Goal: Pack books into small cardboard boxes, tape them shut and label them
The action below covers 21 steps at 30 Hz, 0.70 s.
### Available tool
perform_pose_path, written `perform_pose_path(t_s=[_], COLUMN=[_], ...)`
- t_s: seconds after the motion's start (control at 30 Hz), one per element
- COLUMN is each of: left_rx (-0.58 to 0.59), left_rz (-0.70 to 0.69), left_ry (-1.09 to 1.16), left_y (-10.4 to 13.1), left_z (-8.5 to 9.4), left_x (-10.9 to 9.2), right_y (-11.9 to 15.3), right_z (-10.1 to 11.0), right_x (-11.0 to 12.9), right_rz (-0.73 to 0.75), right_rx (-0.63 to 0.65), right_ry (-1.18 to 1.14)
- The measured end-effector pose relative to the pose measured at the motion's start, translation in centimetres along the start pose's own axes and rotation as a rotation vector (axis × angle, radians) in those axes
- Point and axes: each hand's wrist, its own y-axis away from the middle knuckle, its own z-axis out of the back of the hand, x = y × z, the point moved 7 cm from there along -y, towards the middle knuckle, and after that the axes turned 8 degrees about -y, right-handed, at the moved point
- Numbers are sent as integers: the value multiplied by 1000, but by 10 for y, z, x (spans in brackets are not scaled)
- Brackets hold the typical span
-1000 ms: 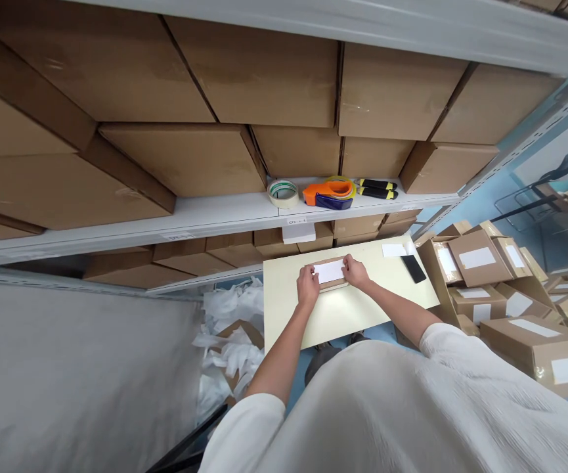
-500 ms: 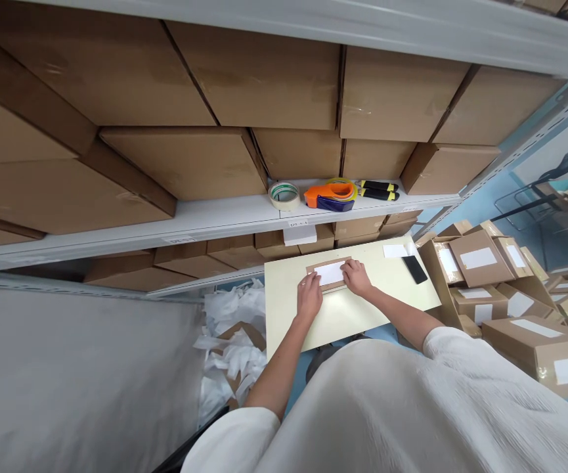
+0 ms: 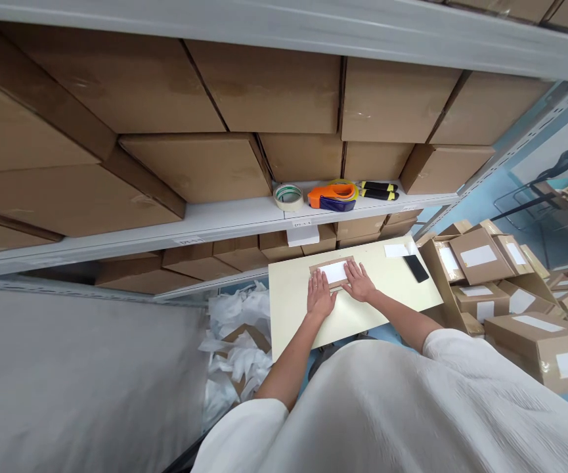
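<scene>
White label [image 3: 333,271] lay on brown cardboard [image 3: 337,285], mid-desk [image 3: 291,315]. My left grip [image 3: 320,297] pressed flat on left end, my right grip [image 3: 359,282] spread at right, neither pinching, apparently steadying both ends. Black slab [image 3: 415,269] sat clear of hands.

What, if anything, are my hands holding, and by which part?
Nothing is gripped: left hand and right hand lie flat over opposite ends of the white label on cardboard.

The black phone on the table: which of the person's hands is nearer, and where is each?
Right. The right hand lies left of the phone, at the right end of the white slip; the left hand is farther, at its left end.
</scene>
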Motion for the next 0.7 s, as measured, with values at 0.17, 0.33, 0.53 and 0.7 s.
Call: perform_pose_path(t_s=[0.17,0.33,0.53,0.7], left_rx=[-18,3,-51,-97], left_rz=[142,234,181,108], left_ry=[-38,75,211,206], left_y=[9,16,17,17], left_z=[12,20,22,29], left_x=[15,29,19,-3], right_y=[7,20,35,59], right_z=[12,18,12,20], right_x=[-9,-13,0,-12], right_rz=[-203,-358,-348,-376], right_rx=[-55,-115,-154,-244], right_ry=[0,-100,-238,-239])
